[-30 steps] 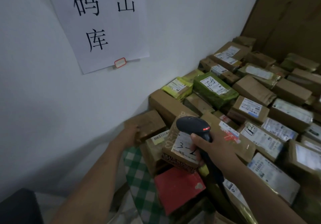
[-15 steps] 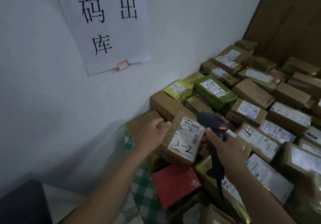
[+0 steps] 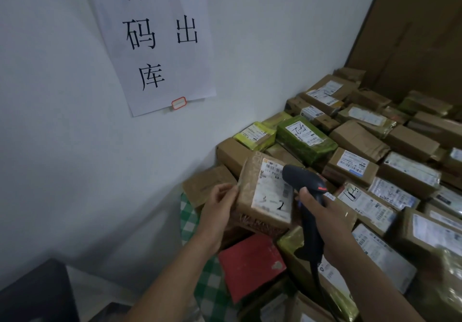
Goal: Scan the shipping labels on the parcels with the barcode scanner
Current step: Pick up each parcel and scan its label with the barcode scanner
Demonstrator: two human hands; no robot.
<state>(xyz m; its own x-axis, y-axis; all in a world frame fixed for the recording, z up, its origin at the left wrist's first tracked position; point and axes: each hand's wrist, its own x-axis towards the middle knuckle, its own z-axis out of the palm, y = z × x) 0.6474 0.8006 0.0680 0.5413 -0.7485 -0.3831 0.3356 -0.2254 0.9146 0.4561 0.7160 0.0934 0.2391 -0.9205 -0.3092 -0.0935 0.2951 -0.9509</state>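
Observation:
A brown cardboard parcel (image 3: 252,191) with a white shipping label (image 3: 271,191) marked "3-2" is tilted up at the near left of the pile. My left hand (image 3: 218,209) grips its left edge. My right hand (image 3: 322,221) holds a black barcode scanner (image 3: 303,180) by the handle. The scanner head with a red stripe hangs just right of the label, over its right edge. The scanner cable runs down toward the bottom of the view.
Several labelled parcels, brown and green (image 3: 305,139), are piled along the white wall to the right. A red box (image 3: 251,266) lies on a green checked cloth (image 3: 211,286) below the held parcel. A paper sign (image 3: 155,39) hangs on the wall. A brown board (image 3: 420,29) stands at the back right.
My left hand moved from the box by the wall to the "3-2" parcel and took hold of its left edge, tilting it up. The scanner shifted right, then back over the label.

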